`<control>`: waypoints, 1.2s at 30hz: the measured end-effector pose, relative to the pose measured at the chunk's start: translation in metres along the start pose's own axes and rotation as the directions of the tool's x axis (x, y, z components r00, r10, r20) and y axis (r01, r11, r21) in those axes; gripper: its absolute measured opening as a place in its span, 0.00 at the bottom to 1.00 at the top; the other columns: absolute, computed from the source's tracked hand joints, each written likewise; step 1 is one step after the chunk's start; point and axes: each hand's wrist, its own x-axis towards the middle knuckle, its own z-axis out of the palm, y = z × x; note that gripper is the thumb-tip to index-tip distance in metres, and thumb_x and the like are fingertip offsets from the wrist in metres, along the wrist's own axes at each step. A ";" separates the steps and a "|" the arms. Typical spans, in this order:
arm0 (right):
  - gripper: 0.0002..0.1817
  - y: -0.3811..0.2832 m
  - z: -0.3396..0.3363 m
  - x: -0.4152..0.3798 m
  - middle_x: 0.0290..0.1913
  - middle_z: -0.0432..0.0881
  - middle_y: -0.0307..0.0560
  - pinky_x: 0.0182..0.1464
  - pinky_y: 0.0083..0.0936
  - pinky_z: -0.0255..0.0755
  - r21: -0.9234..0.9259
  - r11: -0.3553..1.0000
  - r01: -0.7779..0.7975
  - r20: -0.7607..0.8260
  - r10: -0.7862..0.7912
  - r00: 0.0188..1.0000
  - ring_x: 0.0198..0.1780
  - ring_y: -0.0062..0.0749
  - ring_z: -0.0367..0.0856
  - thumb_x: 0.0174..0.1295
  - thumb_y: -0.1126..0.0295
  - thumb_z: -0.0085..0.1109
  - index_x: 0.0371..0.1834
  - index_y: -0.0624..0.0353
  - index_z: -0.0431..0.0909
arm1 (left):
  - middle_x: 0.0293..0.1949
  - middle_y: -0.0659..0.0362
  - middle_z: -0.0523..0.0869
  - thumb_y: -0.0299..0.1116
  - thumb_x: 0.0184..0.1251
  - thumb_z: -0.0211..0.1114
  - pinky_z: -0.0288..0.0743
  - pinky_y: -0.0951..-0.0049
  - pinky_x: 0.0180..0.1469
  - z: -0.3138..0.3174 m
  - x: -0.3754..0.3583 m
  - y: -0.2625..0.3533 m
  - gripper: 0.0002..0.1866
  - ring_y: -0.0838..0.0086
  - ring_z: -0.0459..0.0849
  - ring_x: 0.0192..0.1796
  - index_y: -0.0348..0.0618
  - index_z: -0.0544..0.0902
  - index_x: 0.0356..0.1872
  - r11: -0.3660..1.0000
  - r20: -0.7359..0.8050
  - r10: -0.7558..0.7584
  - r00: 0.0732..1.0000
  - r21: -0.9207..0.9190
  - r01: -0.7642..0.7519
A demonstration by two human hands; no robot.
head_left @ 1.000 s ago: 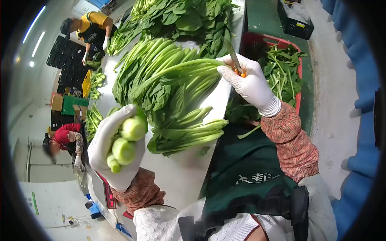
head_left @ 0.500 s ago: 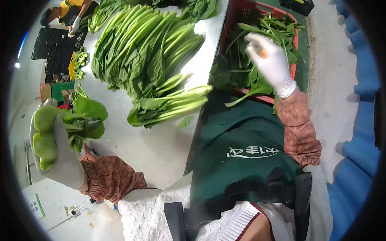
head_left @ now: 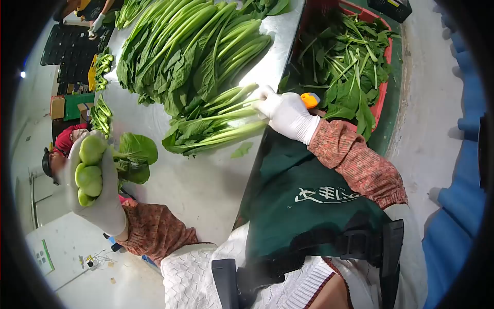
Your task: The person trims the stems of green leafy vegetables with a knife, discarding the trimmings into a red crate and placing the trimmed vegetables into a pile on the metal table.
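Observation:
My left hand (head_left: 109, 198), in a white glove, is closed around a small bunch of leafy greens (head_left: 88, 180). Pale cut stem ends face me, and broad leaves stick out to the right. My right hand (head_left: 290, 116), also gloved, is closed at the table edge with an orange-and-grey handle (head_left: 310, 100) poking out behind the thumb side; the rest of that tool is hidden. Its fingertips are right at the stem ends of some loose leafy greens (head_left: 211, 121) lying on the metal table (head_left: 206, 180).
Beyond lies a large pile of leafy greens (head_left: 175, 56). To the right, a red crate (head_left: 383, 100) holds loose leaves and stems, with a black crate (head_left: 391, 7) past it. Trimmed bunches (head_left: 102, 116) line the far-left edge. Two co-workers (head_left: 95, 13) (head_left: 64, 147) are at the left.
My right hand has moved left from over the red crate to the greens at the table edge. My left hand, still holding its bunch, has shifted slightly right. A second co-worker now shows.

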 end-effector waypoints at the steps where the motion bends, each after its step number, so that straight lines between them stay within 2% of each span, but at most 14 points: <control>1: 0.13 0.001 -0.001 0.002 0.49 0.82 0.48 0.37 0.33 0.79 0.098 0.994 -0.047 -0.032 0.050 0.998 0.34 0.41 0.85 0.57 0.71 0.64 0.46 0.54 0.81 | 0.44 0.52 0.88 0.12 0.55 0.68 0.80 0.72 0.53 0.002 0.000 0.001 0.19 0.71 0.86 0.46 0.27 0.83 0.50 1.000 0.009 0.006 1.000 -0.015 -0.006; 3: 0.10 0.005 -0.006 0.011 0.44 0.84 0.49 0.37 0.31 0.78 0.297 0.947 -0.125 -0.092 0.159 0.983 0.32 0.41 0.85 0.59 0.71 0.64 0.44 0.57 0.81 | 0.44 0.53 0.88 0.13 0.55 0.69 0.80 0.72 0.53 0.000 0.002 0.000 0.19 0.72 0.86 0.46 0.29 0.83 0.50 0.999 0.047 0.026 0.999 0.038 -0.028; 5: 0.11 0.010 -0.023 0.023 0.25 0.79 0.40 0.33 0.24 0.73 0.618 0.754 -0.224 -0.024 0.302 0.953 0.29 0.21 0.78 0.64 0.66 0.66 0.41 0.63 0.82 | 0.44 0.54 0.88 0.13 0.54 0.69 0.80 0.73 0.53 -0.002 0.003 0.001 0.19 0.72 0.86 0.46 0.30 0.83 0.50 0.995 0.063 0.039 0.997 0.091 -0.045; 8: 0.10 0.000 -0.078 0.031 0.27 0.77 0.32 0.26 0.15 0.63 0.898 0.393 -0.200 0.035 0.389 0.921 0.25 0.10 0.69 0.67 0.67 0.65 0.42 0.63 0.83 | 0.42 0.54 0.89 0.14 0.52 0.69 0.80 0.72 0.51 0.003 0.008 0.009 0.18 0.71 0.87 0.44 0.33 0.84 0.47 0.994 0.111 0.065 0.992 0.075 -0.073; 10: 0.09 0.005 -0.098 0.037 0.26 0.76 0.31 0.24 0.15 0.61 0.929 0.370 -0.033 -0.105 0.345 0.933 0.23 0.10 0.67 0.67 0.68 0.65 0.44 0.62 0.83 | 0.40 0.53 0.89 0.15 0.50 0.68 0.80 0.72 0.50 0.010 0.017 0.023 0.17 0.69 0.88 0.42 0.34 0.85 0.45 0.988 0.201 0.116 0.973 0.080 -0.134; 13: 0.07 -0.013 -0.145 0.041 0.27 0.75 0.29 0.28 0.14 0.60 0.873 0.466 0.144 -0.286 0.250 0.925 0.27 0.09 0.66 0.65 0.77 0.65 0.45 0.58 0.83 | 0.47 0.47 0.88 0.28 0.49 0.75 0.80 0.63 0.53 0.036 0.029 0.042 0.16 0.56 0.88 0.49 0.36 0.86 0.41 0.957 0.224 0.288 0.931 -0.052 -0.284; 15: 0.07 -0.027 -0.172 0.038 0.35 0.79 0.34 0.39 0.15 0.67 0.818 0.535 0.213 -0.323 0.120 0.939 0.37 0.13 0.73 0.65 0.79 0.63 0.45 0.62 0.81 | 0.54 0.42 0.85 0.23 0.47 0.73 0.75 0.59 0.63 0.053 0.041 0.064 0.15 0.50 0.82 0.61 0.37 0.86 0.40 0.865 0.281 0.496 0.822 -0.079 -0.495; 19: 0.11 -0.041 -0.203 0.026 0.43 0.83 0.42 0.49 0.19 0.74 0.656 0.665 0.357 -0.486 0.010 0.874 0.45 0.19 0.80 0.63 0.83 0.61 0.48 0.66 0.79 | 0.55 0.46 0.82 0.27 0.41 0.76 0.76 0.61 0.57 0.094 0.053 0.094 0.19 0.53 0.83 0.55 0.41 0.86 0.40 0.815 0.368 0.557 0.745 -0.413 -0.406; 23: 0.18 -0.018 -0.197 0.017 0.44 0.85 0.43 0.43 0.20 0.77 0.479 0.836 0.268 -0.651 0.133 0.748 0.36 0.19 0.81 0.63 0.82 0.62 0.57 0.64 0.77 | 0.51 0.48 0.83 0.26 0.40 0.77 0.77 0.65 0.53 0.113 0.060 0.108 0.20 0.57 0.84 0.50 0.43 0.86 0.41 0.787 0.340 0.545 0.766 -0.521 -0.329; 24: 0.22 -0.012 -0.199 0.013 0.42 0.85 0.45 0.49 0.22 0.78 0.275 0.946 0.169 -0.636 0.047 0.770 0.42 0.24 0.84 0.64 0.83 0.60 0.62 0.65 0.74 | 0.51 0.49 0.83 0.25 0.40 0.77 0.77 0.66 0.53 0.114 0.061 0.110 0.21 0.57 0.84 0.50 0.43 0.87 0.41 0.785 0.342 0.550 0.762 -0.523 -0.332; 29: 0.23 -0.002 -0.189 0.011 0.35 0.86 0.52 0.38 0.36 0.80 0.261 0.965 0.025 -0.626 0.150 0.765 0.37 0.48 0.86 0.59 0.75 0.61 0.60 0.58 0.75 | 0.50 0.50 0.83 0.23 0.40 0.76 0.77 0.67 0.53 0.126 0.059 0.119 0.21 0.60 0.84 0.49 0.44 0.87 0.41 0.775 0.367 0.566 0.739 -0.543 -0.324; 31: 0.18 0.036 -0.169 0.015 0.29 0.82 0.42 0.35 0.21 0.73 0.348 0.916 -0.201 -0.593 0.382 0.709 0.29 0.24 0.79 0.69 0.75 0.56 0.62 0.61 0.75 | 0.51 0.49 0.83 0.25 0.39 0.76 0.76 0.65 0.55 0.124 0.060 0.116 0.21 0.58 0.84 0.51 0.43 0.87 0.42 0.765 0.386 0.547 0.743 -0.590 -0.257; 34: 0.16 0.043 -0.170 0.005 0.31 0.83 0.37 0.35 0.14 0.68 0.576 0.809 -0.115 -0.521 0.471 0.712 0.32 0.10 0.73 0.73 0.73 0.52 0.62 0.62 0.76 | 0.50 0.50 0.84 0.26 0.41 0.76 0.76 0.64 0.57 0.125 0.064 0.096 0.20 0.58 0.84 0.52 0.41 0.86 0.41 0.751 0.369 0.491 0.789 -0.638 -0.169; 36: 0.14 0.034 -0.176 -0.001 0.32 0.84 0.40 0.38 0.16 0.70 0.664 0.744 -0.069 -0.470 0.488 0.736 0.34 0.14 0.77 0.71 0.73 0.56 0.57 0.65 0.78 | 0.48 0.50 0.86 0.22 0.43 0.73 0.77 0.66 0.54 0.112 0.075 0.080 0.19 0.62 0.85 0.50 0.38 0.86 0.42 0.836 0.283 0.435 0.855 -0.479 -0.267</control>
